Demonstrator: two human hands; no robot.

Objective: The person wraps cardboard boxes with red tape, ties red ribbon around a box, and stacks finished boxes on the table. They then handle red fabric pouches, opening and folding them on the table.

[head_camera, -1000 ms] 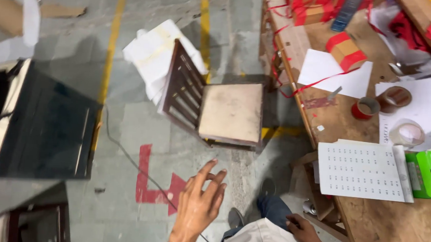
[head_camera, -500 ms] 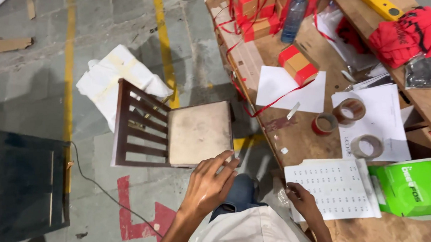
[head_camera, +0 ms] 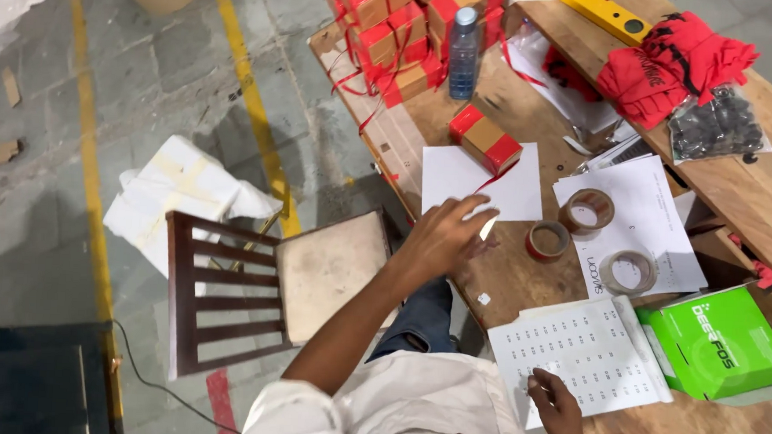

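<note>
The left hand (head_camera: 445, 238) reaches over the table (head_camera: 506, 276) edge, fingers loosely curled over the lower corner of a blank white sheet (head_camera: 480, 182); something small and pale seems to sit at its fingertips, but whether the hand grips it cannot be told. The right hand (head_camera: 556, 411) rests low on a printed sheet (head_camera: 586, 355) of rows of small marks, fingers bent and pressing the paper, holding nothing.

A red-and-tan box (head_camera: 485, 139) sits on the top edge of the blank sheet, with a red ribbon trailing from it. Three tape rolls (head_camera: 587, 210) lie just right of the left hand. A green box (head_camera: 718, 340) touches the printed sheet's right side. A wooden chair (head_camera: 277, 282) stands on the floor beside the table.
</note>
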